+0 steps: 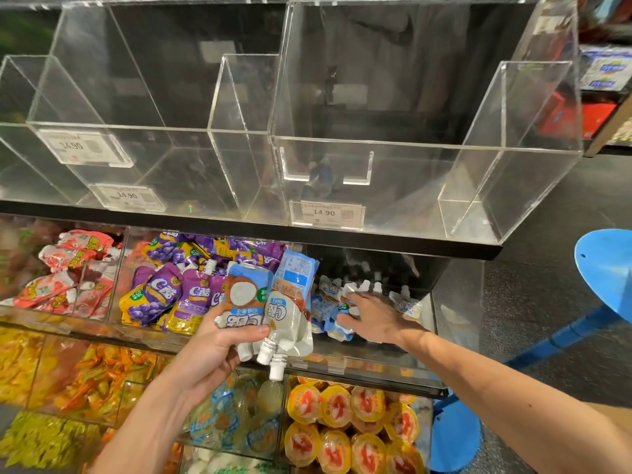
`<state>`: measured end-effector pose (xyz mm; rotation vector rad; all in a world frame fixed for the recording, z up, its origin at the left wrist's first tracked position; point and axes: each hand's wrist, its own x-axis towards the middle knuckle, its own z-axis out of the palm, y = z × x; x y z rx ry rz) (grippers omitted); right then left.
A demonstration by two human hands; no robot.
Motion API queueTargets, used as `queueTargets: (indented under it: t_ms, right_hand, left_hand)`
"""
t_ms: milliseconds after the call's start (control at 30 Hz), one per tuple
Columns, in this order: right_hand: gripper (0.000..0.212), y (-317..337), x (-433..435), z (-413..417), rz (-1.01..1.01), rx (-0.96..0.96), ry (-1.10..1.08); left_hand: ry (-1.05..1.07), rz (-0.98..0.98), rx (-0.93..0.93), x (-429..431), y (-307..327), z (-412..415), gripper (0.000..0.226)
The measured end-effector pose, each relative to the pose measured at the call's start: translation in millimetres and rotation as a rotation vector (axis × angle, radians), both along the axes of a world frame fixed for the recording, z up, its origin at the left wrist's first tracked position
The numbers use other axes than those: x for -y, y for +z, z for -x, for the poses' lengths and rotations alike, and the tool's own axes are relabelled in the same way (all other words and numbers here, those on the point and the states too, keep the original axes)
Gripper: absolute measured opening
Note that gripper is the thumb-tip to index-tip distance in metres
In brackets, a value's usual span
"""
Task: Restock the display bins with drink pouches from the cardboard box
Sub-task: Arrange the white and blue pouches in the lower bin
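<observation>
My left hand (pixel 219 350) grips a bunch of blue-and-white coconut drink pouches (pixel 273 302), held upside down with their white caps pointing down, in front of the middle shelf. My right hand (pixel 369 316) reaches into the right-hand clear bin (pixel 424 302) on that shelf, fingers spread and resting on the same kind of pouches (pixel 328 299) lying there. I cannot tell whether it grips one. The cardboard box is out of view.
Purple grape pouches (pixel 171 295) fill the bin to the left, red pouches (pixel 68 275) the one beyond. Empty acrylic bins (pixel 376 148) with 14.90 price tags stand above. Jelly cups (pixel 352 425) fill the lower shelf. A blue stool (pixel 608 268) stands at right.
</observation>
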<state>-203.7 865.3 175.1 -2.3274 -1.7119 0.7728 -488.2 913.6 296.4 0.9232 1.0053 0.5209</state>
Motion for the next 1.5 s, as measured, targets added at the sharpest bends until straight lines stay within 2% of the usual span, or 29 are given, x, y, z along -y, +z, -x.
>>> queueTargets:
  t_ms: [167, 300, 400, 467, 500, 567, 600, 633, 667, 700, 733, 833, 900, 967, 1033, 1100, 1167, 1233, 1267, 1333, 1433, 1500]
  right_hand:
    - [0.052, 18, -13, 12, 0.067, -0.096, 0.04]
    - [0.047, 23, -19, 9, 0.095, -0.062, 0.065]
    - [0.049, 21, -13, 8, 0.053, -0.05, 0.059]
    - [0.056, 26, -5, 12, -0.029, -0.123, 0.021]
    - [0.055, 34, 1, 16, -0.086, -0.245, -0.041]
    - [0.048, 62, 17, 26, -0.167, -0.745, -0.225]
    - [0.057, 75, 26, 29, -0.177, -1.045, -0.309]
    - [0.075, 88, 36, 30, -0.156, -1.297, -0.359]
    - [0.094, 98, 44, 31, -0.132, -1.45, -0.374]
    - [0.105, 105, 51, 34, -0.126, -1.498, -0.374]
    - [0.106, 107, 56, 36, -0.132, -1.488, -0.388]
    - [0.069, 100, 66, 40, -0.226, -1.405, -0.544]
    - [0.054, 91, 73, 34, -0.254, -1.44, -0.661]
    - [0.046, 85, 81, 26, -0.255, -1.438, -0.789]
    - [0.043, 82, 84, 20, -0.219, -1.417, -0.87]
    - [0.04, 81, 88, 15, -0.19, -1.395, -0.93]
    - [0.027, 84, 91, 8, -0.192, -1.349, -0.981]
    - [0.015, 87, 95, -1, -0.203, -1.336, -1.022]
    - [0.012, 88, 97, -6, -0.212, -1.34, -1.037]
    - [0.012, 90, 97, -13, -0.235, -1.344, -1.048]
    - [0.019, 90, 95, -15, -0.269, -1.33, -1.049]
    - [0.016, 89, 94, -16, -0.273, -1.306, -1.044]
  left_hand:
    - [0.052, 0.033, 0.016, 1, 0, 3, 0.098]
    - [0.053, 0.028, 0.007, 5, 3, -2, 0.096]
    - [0.017, 0.001, -0.013, 10, 4, -11, 0.081]
    - [-0.002, -0.005, -0.006, 14, 4, -19, 0.066]
    - [-0.009, -0.004, -0.003, 16, 4, -23, 0.061]
    - [-0.02, 0.005, -0.013, 20, 3, -31, 0.052]
    - [-0.036, 0.008, -0.017, 20, 2, -35, 0.049]
    - [-0.065, 0.006, -0.026, 22, 2, -41, 0.047]
    - [-0.1, -0.001, -0.037, 23, 0, -46, 0.048]
    - [-0.131, -0.013, -0.054, 24, 0, -53, 0.052]
    - [-0.167, -0.038, -0.073, 25, -1, -59, 0.056]
    - [-0.311, -0.066, -0.117, 31, -3, -80, 0.063]
    - [-0.37, -0.029, -0.116, 38, -2, -93, 0.048]
    - [-0.418, 0.053, -0.112, 43, 0, -106, 0.041]
    - [-0.416, 0.093, -0.144, 47, 1, -116, 0.049]
    - [-0.422, 0.023, -0.218, 46, -2, -123, 0.054]
    - [-0.438, -0.066, -0.275, 40, -5, -127, 0.056]
    - [-0.429, -0.052, -0.232, 33, -5, -126, 0.049]
    - [-0.435, -0.059, -0.212, 28, -6, -125, 0.038]
    - [-0.473, -0.126, -0.217, 19, -8, -123, 0.022]
    - [-0.528, -0.266, -0.337, 6, -12, -120, 0.051]
    - [-0.593, -0.358, -0.39, 0, -10, -120, 0.063]
